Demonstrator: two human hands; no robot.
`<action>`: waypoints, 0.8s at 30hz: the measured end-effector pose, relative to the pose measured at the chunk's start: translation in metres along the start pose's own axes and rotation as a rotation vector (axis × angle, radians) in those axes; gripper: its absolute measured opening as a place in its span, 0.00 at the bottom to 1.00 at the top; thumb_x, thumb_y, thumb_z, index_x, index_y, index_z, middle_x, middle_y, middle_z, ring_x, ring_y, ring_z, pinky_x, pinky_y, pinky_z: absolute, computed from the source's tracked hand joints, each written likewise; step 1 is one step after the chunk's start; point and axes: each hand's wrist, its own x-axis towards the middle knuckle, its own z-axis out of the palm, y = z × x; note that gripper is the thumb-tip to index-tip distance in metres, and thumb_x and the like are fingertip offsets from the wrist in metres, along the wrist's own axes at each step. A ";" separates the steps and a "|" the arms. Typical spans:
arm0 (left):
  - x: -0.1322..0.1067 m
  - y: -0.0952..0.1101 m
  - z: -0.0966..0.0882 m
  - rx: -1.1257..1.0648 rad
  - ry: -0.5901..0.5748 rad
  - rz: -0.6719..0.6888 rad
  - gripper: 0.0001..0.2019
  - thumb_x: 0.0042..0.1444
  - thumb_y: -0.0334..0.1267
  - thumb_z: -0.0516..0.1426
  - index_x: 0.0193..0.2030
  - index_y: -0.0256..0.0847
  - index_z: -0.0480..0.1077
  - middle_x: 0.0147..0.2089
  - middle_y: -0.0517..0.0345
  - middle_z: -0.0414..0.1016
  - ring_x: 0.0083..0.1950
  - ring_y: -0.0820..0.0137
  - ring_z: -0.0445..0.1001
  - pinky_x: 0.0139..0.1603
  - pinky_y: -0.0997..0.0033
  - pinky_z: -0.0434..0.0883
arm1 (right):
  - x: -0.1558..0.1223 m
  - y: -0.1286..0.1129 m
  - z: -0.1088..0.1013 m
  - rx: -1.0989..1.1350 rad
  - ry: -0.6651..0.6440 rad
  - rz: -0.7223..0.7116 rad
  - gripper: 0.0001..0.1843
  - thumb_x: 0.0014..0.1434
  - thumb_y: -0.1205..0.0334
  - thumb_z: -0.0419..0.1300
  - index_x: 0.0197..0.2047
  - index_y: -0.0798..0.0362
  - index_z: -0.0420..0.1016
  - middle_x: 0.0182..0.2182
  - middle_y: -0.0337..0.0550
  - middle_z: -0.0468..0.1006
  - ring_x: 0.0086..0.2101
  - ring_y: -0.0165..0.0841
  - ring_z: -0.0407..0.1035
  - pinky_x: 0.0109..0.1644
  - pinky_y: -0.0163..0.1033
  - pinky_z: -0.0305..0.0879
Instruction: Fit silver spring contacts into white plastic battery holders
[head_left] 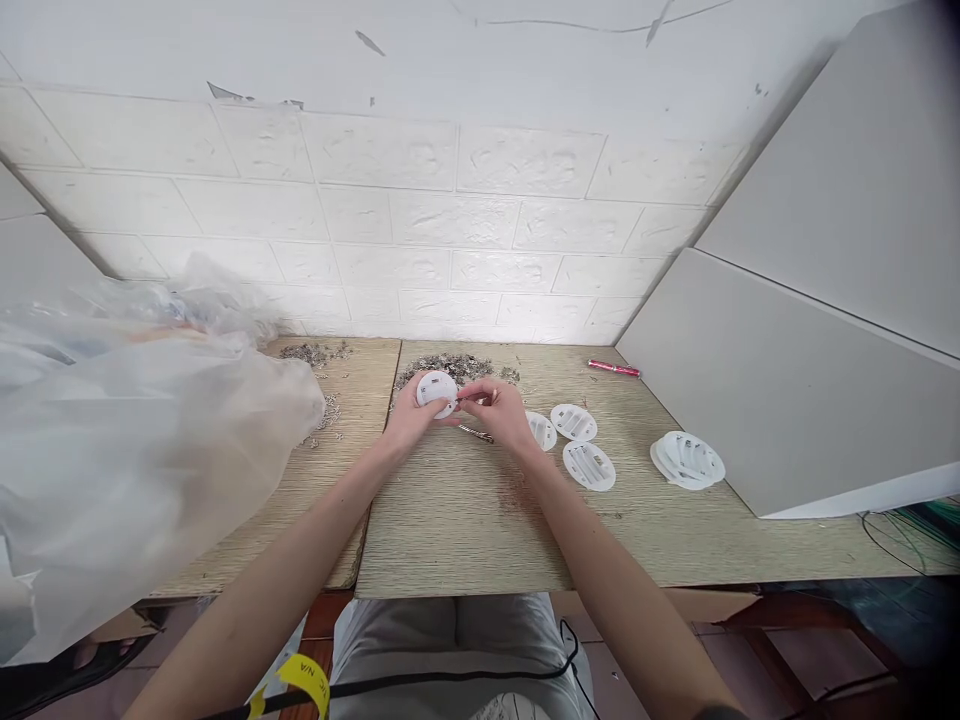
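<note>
My left hand [411, 418] is closed round a round white plastic disc [436, 388], held just above the wooden table [465, 520]. My right hand [501, 412] pinches a small metal piece against the disc's right edge. A thin metal tool [475, 433] lies on the table right under my hands. Behind them sits a heap of small metal parts [450, 366]. Right of my right hand lie three white discs with battery slots [574, 422], one partly hidden by that hand.
A big clear plastic bag [127, 440] fills the left side. More metal bits [315, 353] are scattered beside it. A stack of white discs [688, 459] and a red pen [613, 368] lie near a grey board [765, 400] at the right.
</note>
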 end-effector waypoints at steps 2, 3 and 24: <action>0.001 -0.001 0.000 0.010 -0.007 -0.004 0.21 0.41 0.31 0.64 0.45 0.39 0.67 0.43 0.53 0.73 0.38 0.63 0.78 0.39 0.54 0.79 | 0.000 0.001 0.001 -0.091 0.019 -0.051 0.06 0.47 0.67 0.62 0.29 0.51 0.80 0.31 0.41 0.78 0.33 0.34 0.71 0.38 0.40 0.65; 0.001 -0.001 -0.001 0.016 -0.012 -0.004 0.21 0.41 0.31 0.64 0.45 0.39 0.67 0.43 0.53 0.73 0.38 0.63 0.78 0.39 0.54 0.79 | 0.000 0.001 0.001 -0.111 0.017 -0.065 0.07 0.48 0.68 0.61 0.30 0.50 0.80 0.32 0.41 0.78 0.33 0.34 0.71 0.38 0.39 0.65; 0.001 -0.004 -0.002 -0.074 -0.136 0.016 0.21 0.42 0.35 0.67 0.45 0.38 0.71 0.44 0.52 0.76 0.45 0.62 0.75 0.49 0.51 0.77 | -0.002 -0.001 0.003 -0.062 -0.001 -0.030 0.09 0.53 0.64 0.57 0.36 0.52 0.78 0.33 0.42 0.80 0.32 0.32 0.70 0.37 0.38 0.66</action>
